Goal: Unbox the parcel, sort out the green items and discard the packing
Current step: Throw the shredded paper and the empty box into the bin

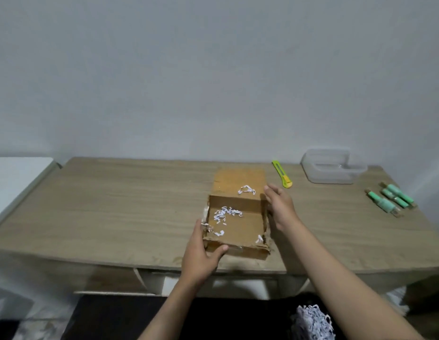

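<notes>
So the cardboard box (235,224) is held between both hands, flap laid open away from the body, long axis running front to back. Its near-left corner is gripped by the left hand (201,256), thumb curled over the front wall; the right hand (281,207) is pressed against the right wall, fingers fairly straight. Only paper shreds (227,213) are left inside, so dumping is probably next. Green tubes (391,200) are parked well off past the right hand. More shredded paper (311,322) is seen below the right forearm, cut off by the frame.
</notes>
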Motion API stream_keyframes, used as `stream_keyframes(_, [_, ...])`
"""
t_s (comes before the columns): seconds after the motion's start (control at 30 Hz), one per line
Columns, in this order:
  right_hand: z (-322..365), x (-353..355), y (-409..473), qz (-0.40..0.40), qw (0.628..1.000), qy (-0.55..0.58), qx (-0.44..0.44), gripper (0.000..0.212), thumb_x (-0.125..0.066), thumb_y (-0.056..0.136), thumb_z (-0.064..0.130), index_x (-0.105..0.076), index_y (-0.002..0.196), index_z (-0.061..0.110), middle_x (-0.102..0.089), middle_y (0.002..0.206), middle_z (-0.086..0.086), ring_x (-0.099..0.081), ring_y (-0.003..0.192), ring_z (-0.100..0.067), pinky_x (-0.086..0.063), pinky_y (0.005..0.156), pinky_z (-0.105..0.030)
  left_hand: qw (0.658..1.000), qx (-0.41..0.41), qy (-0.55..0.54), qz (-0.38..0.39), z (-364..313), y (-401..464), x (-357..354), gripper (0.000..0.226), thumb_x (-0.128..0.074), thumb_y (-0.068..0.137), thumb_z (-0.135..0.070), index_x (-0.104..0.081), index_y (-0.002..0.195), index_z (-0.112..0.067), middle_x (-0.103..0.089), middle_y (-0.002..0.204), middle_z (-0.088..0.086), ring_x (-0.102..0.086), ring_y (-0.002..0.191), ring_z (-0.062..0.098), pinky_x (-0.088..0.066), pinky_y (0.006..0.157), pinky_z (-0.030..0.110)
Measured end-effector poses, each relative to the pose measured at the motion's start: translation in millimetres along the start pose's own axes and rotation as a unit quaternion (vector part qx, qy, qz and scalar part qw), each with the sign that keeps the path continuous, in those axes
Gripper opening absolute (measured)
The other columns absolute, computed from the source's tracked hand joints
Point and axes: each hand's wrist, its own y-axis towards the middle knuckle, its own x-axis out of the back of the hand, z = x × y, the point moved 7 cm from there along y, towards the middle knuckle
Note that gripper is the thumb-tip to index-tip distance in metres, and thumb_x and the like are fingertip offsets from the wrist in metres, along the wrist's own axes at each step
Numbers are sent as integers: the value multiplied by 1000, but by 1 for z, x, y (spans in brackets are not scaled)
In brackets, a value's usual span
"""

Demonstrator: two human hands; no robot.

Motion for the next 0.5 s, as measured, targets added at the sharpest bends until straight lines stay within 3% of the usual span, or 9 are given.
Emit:
stream_keyframes(0.1, [2, 5, -10, -8, 999, 20, 25, 25, -55, 92, 20, -58, 115, 11, -64, 120, -12, -61, 106, -23, -47, 95, -35, 1000, -8, -9, 3, 2, 2, 0, 93, -72, 64, -58, -26, 141, -36, -55, 134, -10, -53, 122, 11, -47, 100, 42])
stream_keyframes(0.23, [5, 13, -29, -28, 998, 23, 46, 36, -43, 98, 26, -54, 123, 3, -64, 103, -3, -60, 91, -10, -46, 90, -28, 1000, -21, -20, -2, 8, 2, -2, 94, -71, 64, -65, -28, 142, -36, -55, 134, -9, -53, 122, 10, -47, 100, 42])
stream_keyframes(0.3, [3, 17, -37, -29, 998, 21, 44, 37, -39, 99, 31, -55, 121, 7, -62, 96, 2, -59, 93, -13, -44, 95, -32, 999, -23, -31, 2, 9, 3, -3, 95, -71, 64, -64, -26, 142, -36, -54, 135, -10, -53, 123, 9, -46, 101, 42])
stream_keyframes(0.37, [-3, 19, -45, -27, 999, 18, 36, 34, -37, 99, 33, -55, 118, 11, -64, 102, -3, -58, 103, -18, -44, 90, -24, 998, -25, -51, 6, 9, 2, -3, 97, -73, 64, -61, -25, 143, -35, -53, 137, -10, -52, 124, 9, -45, 102, 42])
stream_keyframes(0.43, [-10, 20, -55, -11, 1000, 11, 23, 36, -37, 99, 33, -52, 123, 10, -65, 112, -8, -59, 109, -17, -45, 85, -18, 997, -20, -73, 4, 8, 0, -2, 101, -77, 62, -56, -24, 145, -32, -51, 138, -13, -52, 123, 5, -45, 103, 34])
stream_keyframes(0.5, [-17, 19, -64, 3, 1000, 1, 25, 25, -43, 98, 28, -57, 114, 15, -69, 106, -1, -64, 102, -9, -49, 82, -18, 996, -13, -92, 6, 6, -4, -2, 108, -79, 59, -51, -20, 148, -29, -47, 134, -26, -50, 117, -10, -41, 95, 14])
